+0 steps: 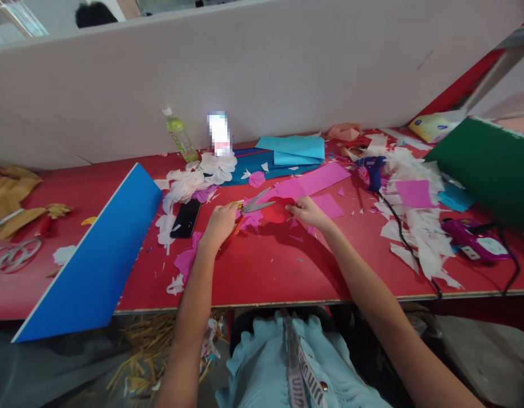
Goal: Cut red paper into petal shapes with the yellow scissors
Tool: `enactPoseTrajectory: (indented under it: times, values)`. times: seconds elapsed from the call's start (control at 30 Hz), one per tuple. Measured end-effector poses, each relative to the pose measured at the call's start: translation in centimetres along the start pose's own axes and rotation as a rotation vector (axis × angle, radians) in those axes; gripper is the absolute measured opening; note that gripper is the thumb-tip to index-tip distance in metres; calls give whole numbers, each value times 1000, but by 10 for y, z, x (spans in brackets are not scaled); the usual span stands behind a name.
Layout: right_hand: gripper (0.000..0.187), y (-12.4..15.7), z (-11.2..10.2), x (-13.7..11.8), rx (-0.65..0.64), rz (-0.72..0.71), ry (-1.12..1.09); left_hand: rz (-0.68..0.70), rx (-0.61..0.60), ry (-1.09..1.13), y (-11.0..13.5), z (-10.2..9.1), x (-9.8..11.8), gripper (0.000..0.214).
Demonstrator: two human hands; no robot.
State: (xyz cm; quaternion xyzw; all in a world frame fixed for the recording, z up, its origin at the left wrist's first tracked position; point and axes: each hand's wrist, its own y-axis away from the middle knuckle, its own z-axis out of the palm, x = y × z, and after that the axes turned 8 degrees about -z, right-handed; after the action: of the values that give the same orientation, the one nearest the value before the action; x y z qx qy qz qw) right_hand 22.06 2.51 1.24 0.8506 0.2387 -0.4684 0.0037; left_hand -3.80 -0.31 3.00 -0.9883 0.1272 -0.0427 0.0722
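Over the middle of the red table, my left hand (222, 224) is closed round the handles of a pair of scissors (252, 206) with orange grips. Its blades stand apart and point right, toward a rounded piece of red paper (277, 211). My right hand (306, 212) pinches that red paper by its right edge. Whether the blades touch the paper I cannot tell. Beneath and behind lie a pink paper strip (316, 180), a pink square (328, 205) and small pink scraps. A black phone (186, 219) lies just left of my left hand.
A blue board (100, 260) stands at the left and a green board (485, 164) at the right. White paper petals (187, 184), a bottle (182, 139) and turquoise paper (299, 150) lie toward the back wall. Right are a glue gun (374, 171), white scraps (427, 238) and a purple device (476, 241) with a cord.
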Motion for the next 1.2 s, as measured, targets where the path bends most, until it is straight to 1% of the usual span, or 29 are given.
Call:
enactPoseTrajectory:
  times: [0.33, 0.77, 1.0, 1.2]
  values:
    - [35, 1, 0, 2, -74, -42, -9, 19, -28, -9, 2, -3, 3, 32]
    - [36, 1, -1, 4, -93, -29, 14, 22, -26, -5, 4, -8, 7, 29]
    - [35, 1, -3, 1, -98, -42, 27, 18, -49, -31, 3, -9, 8, 26]
    - [35, 1, -4, 3, -117, -5, -4, 2, -71, -27, 1, -9, 8, 25]
